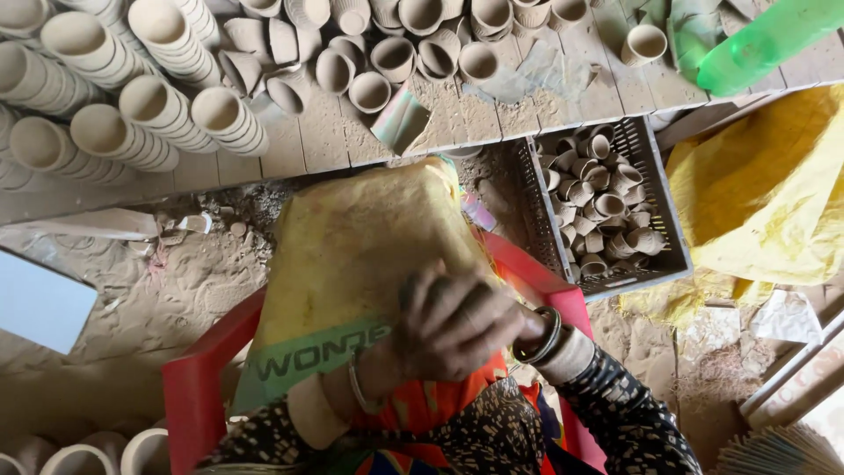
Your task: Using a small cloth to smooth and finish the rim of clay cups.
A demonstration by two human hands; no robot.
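hands (448, 325) clasped (over yellow sack (352, 246))

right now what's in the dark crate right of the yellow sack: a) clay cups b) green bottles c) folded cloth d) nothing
a: the crate is filled with small loose clay cups, lying at all angles, with no bottles or cloth inside it.
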